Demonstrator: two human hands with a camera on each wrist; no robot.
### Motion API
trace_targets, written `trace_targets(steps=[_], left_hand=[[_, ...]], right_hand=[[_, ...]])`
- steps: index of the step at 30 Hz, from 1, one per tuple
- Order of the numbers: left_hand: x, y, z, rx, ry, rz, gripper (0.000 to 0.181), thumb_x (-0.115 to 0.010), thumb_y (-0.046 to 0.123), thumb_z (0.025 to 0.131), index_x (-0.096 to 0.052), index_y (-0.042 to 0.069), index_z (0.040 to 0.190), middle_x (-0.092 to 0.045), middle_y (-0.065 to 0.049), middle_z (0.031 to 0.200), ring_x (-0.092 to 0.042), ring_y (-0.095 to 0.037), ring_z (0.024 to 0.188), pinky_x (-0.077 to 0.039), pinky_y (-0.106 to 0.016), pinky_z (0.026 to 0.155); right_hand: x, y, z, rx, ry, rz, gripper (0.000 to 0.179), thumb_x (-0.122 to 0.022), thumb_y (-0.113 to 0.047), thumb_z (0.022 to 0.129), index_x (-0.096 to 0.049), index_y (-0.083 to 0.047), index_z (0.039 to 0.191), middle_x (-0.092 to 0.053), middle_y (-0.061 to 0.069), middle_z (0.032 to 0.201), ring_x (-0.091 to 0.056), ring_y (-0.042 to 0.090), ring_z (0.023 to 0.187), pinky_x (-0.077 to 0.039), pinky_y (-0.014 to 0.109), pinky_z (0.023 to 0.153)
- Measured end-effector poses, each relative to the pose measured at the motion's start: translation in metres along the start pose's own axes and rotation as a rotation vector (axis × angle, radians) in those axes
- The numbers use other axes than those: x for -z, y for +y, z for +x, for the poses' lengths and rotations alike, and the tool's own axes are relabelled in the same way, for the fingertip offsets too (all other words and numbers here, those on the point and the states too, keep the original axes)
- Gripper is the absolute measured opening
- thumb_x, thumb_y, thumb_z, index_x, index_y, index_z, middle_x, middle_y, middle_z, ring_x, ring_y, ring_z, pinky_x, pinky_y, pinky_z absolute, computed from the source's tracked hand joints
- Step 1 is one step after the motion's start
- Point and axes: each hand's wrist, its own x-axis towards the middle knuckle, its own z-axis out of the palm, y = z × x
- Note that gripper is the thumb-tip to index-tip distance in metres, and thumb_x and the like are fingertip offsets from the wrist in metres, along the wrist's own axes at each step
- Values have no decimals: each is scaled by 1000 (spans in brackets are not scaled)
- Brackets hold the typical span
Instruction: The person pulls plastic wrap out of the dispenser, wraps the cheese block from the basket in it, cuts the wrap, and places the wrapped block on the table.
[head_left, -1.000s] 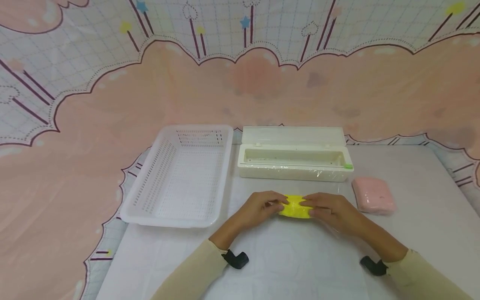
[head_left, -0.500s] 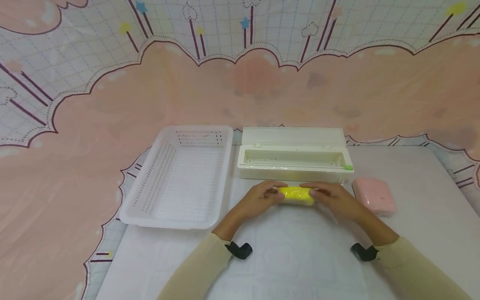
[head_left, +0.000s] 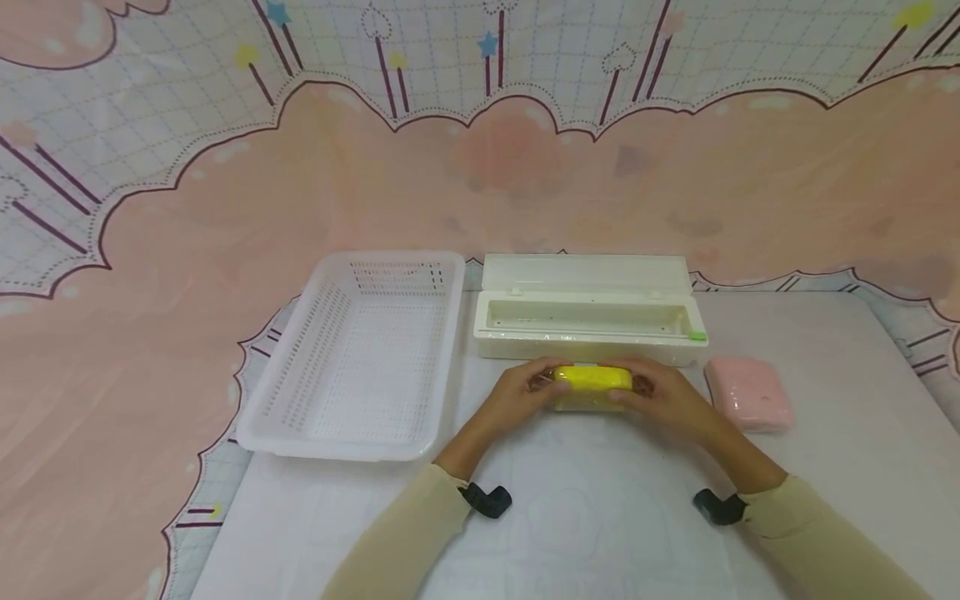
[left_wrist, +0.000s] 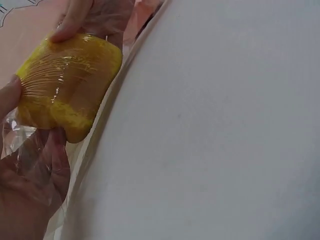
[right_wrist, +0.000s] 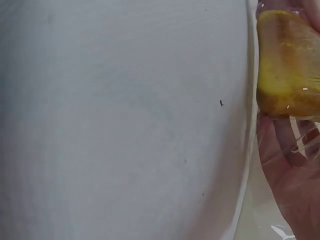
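Observation:
A yellow block [head_left: 592, 379] with rounded corners is wrapped in clear cling film, and both hands hold it just in front of the film dispenser. My left hand [head_left: 519, 393] grips its left end with the thumb on the near face. At the other end my right hand [head_left: 670, 400] grips it the same way. Seen in the left wrist view, the film on the block [left_wrist: 65, 80] is creased and shiny, and loose film spreads over the fingers. In the right wrist view the block [right_wrist: 287, 65] is partly cut off by the frame.
Behind the hands stands a white cling film dispenser [head_left: 588, 343] with its lid raised. A white perforated basket [head_left: 435, 417] is on the left. To the right lies a pink wrapped block [head_left: 748, 393]. All rest on a white-covered table [head_left: 600, 533].
Both hands have moved the yellow block slightly away, towards the dispenser, and turned it. The wrists have come closer together. Basket, dispenser and pink block stay put.

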Motion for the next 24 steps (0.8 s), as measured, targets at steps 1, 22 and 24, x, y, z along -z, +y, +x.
trace_targets(steps=[1, 22, 24], left_hand=[[-1, 0, 0, 5, 9, 1, 38, -69, 36, 98, -66, 25, 133, -71, 1, 128, -68, -16, 113, -55, -28, 94], [-9, 12, 1, 2, 45, 292, 54, -62, 50, 99, -45, 34, 148, -73, -6, 94, -59, -13, 78, -50, -30, 74], [-10, 14, 2, 13, 53, 296, 52, -61, 50, 99, -45, 34, 146, -62, -1, 74, -53, -11, 67, -44, -27, 65]], right_hand=[[-1, 0, 0, -19, 1, 12, 47, -73, -34, 95, -62, -20, 139, -63, 3, 137, -59, 22, 121, -53, 40, 103], [-2, -7, 2, -154, 8, 122, 57, -61, -45, 101, -45, -18, 149, -52, 13, 148, -48, 37, 140, -39, 58, 115], [-1, -7, 2, -155, 7, 130, 59, -60, -48, 101, -45, -18, 149, -52, 12, 150, -46, 37, 142, -38, 58, 115]])
